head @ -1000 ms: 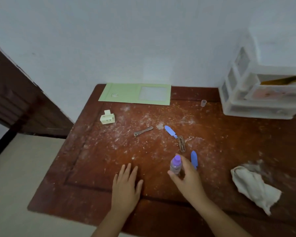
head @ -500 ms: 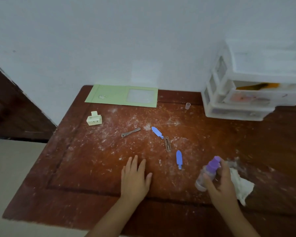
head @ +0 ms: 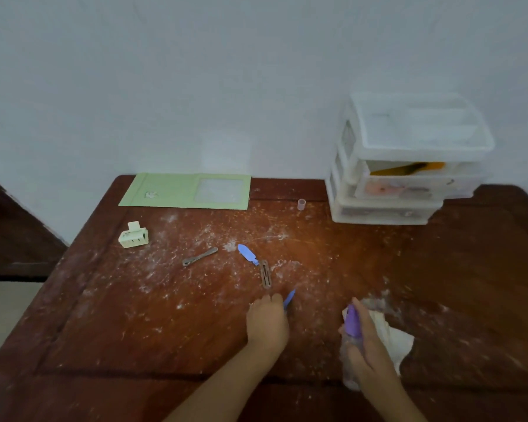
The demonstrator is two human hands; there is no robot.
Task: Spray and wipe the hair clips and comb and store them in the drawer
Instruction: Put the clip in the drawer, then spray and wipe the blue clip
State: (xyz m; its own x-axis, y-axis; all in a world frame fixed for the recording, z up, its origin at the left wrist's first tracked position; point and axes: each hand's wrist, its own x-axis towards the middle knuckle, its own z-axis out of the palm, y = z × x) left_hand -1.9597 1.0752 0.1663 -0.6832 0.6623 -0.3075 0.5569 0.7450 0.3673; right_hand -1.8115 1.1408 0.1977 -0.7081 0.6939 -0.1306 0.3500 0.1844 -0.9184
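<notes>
My left hand pinches a blue hair clip near the middle front of the dusty wooden table. My right hand grips a small clear spray bottle with a purple cap, its nozzle turned toward the left hand. A white cloth lies under and behind the right hand. On the table lie a second blue clip, a brown snap clip, a grey metal clip and a cream claw clip. A white plastic drawer unit stands at the back right. No comb is visible.
A green folder lies at the table's back edge against the white wall. A small clear cap stands beside the drawer unit. White dust covers much of the tabletop. A dark wooden door shows at the far left.
My left hand moved right from lying flat on the table and picked up the near blue clip. My right hand brought the spray bottle over the cloth, pointing left. The view shifted right.
</notes>
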